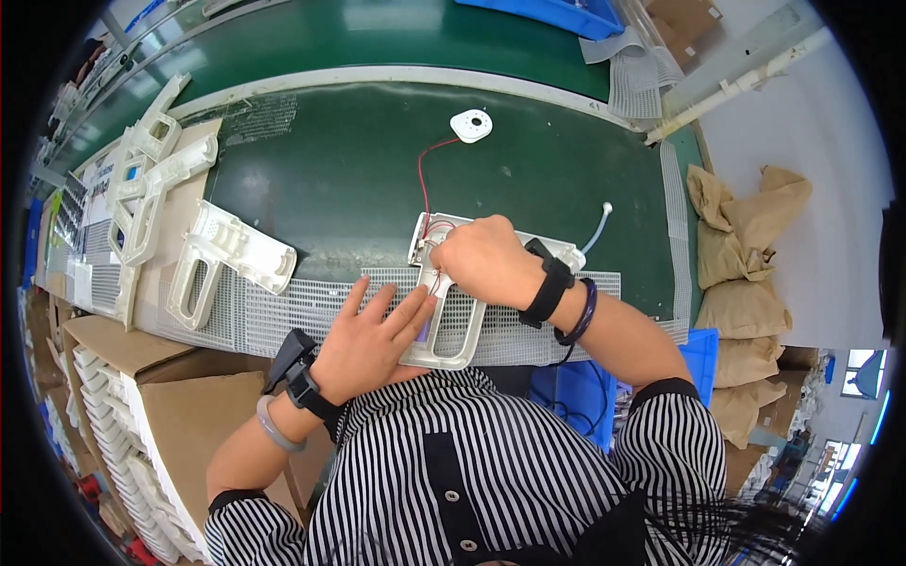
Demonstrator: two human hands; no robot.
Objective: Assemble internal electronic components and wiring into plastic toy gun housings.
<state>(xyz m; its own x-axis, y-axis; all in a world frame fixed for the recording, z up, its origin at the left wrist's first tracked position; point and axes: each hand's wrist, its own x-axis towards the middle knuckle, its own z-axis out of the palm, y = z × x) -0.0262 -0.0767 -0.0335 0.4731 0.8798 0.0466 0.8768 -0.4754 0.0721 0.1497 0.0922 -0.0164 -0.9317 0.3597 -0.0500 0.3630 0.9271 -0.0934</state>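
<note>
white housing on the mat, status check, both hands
Left hand flat, fingers spread, pressing the white housing handle. Right hand closed over its upper end by the red wire. Spare shell lies apart, left.

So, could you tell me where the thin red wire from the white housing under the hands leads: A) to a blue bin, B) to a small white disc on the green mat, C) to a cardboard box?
B: the red wire runs from the white housing up to the small white disc on the green mat.

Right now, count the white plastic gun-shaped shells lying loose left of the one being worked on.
3, perhaps more hidden: one shell on the mesh mat, two stacked on the cardboard, a nearer and a farther.
</note>
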